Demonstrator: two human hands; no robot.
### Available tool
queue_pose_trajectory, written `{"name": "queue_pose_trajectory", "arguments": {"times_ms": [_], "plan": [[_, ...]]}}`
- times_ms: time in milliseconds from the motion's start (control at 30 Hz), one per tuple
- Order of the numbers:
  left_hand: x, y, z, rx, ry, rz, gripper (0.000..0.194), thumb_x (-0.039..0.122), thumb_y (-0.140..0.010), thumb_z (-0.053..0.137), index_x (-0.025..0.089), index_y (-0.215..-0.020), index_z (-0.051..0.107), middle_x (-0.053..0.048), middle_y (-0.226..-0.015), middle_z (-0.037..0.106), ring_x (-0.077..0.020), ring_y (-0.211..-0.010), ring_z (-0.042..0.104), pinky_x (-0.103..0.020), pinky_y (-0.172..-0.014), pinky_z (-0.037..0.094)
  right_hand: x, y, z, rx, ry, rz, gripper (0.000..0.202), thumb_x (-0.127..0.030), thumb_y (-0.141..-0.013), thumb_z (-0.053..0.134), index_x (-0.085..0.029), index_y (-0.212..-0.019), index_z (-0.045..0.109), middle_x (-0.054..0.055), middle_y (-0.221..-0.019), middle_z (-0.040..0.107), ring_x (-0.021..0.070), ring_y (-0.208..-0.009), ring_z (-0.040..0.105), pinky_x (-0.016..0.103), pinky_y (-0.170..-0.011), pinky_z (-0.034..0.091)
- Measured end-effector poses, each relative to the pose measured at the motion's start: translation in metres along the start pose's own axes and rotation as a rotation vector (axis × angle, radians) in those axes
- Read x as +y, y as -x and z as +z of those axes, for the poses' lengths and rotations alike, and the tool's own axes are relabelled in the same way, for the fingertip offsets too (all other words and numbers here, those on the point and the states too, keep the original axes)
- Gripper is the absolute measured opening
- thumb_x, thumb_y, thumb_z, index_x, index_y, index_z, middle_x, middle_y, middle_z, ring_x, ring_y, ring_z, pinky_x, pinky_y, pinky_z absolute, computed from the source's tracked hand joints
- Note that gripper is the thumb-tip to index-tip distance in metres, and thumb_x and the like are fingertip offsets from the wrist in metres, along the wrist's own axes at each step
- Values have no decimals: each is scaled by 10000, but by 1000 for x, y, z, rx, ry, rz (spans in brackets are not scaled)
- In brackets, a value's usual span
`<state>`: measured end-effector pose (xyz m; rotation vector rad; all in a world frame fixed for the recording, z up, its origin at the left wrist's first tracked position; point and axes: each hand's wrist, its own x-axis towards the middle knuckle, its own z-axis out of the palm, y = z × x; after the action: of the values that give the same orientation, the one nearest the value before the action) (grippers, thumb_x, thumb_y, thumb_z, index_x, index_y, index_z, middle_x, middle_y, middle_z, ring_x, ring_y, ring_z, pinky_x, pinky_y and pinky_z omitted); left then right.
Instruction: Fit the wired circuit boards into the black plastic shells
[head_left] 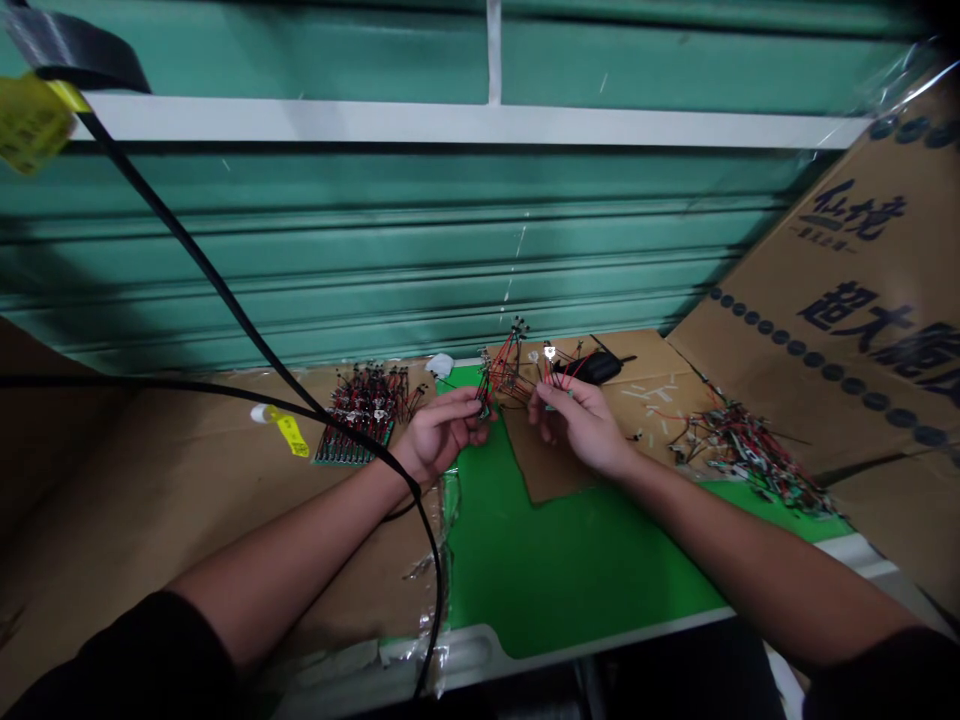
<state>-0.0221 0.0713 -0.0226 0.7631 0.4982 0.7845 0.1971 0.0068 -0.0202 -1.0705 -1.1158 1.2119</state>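
Observation:
Over the middle of the green table top, my left hand [448,432] pinches a small circuit board with red and black wires [484,398]. To its right, my right hand [574,420] holds another small wired board [557,398] between thumb and fingers. Thin red and black wires with small dark ends [517,345] stand up behind and between the hands. Left of my left hand, a panel of boards [352,440] carries dense rows of red and black wires. The exact points where my fingers grip are small and partly hidden.
A tangled heap of wired boards [765,455] lies at the right, near a cardboard wall [862,330]. Black cables [225,290] hang across the left side. A black object [596,366] and small pale strips [656,395] lie behind my right hand. Green slatted wall [375,240] stands behind.

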Motion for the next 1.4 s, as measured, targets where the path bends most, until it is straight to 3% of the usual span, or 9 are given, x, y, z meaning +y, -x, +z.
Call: {"name": "queue_pose_trajectory", "arguments": {"times_ms": [300, 900, 1400], "plan": [[1, 0, -1, 11, 4, -20, 190, 159, -724, 859, 122, -876, 753, -62, -825, 709, -182, -758, 698, -259, -573, 502, 1, 1, 5, 14, -59, 22, 374, -552, -874, 820, -222, -948, 661, 0, -733, 716, 126, -506, 564, 245, -449, 418], [5, -3, -4, 135, 185, -86, 199, 109, -739, 803, 88, -928, 746, -67, -791, 732, -165, -698, 698, -276, -642, 544, -6, 0, 2, 93, -161, 91, 248, -376, -747, 784, -214, -853, 629, -20, -641, 660, 133, -508, 570, 223, -417, 404], [2, -2, -1, 126, 95, -71, 214, 159, -685, 872, 112, -842, 733, -39, -782, 713, -158, -685, 679, -271, -597, 507, -1, 0, 5, 2, -100, 91, 327, -474, -808, 821, -210, -918, 664, -28, -640, 654, 121, -481, 532, 229, -409, 403]]}}
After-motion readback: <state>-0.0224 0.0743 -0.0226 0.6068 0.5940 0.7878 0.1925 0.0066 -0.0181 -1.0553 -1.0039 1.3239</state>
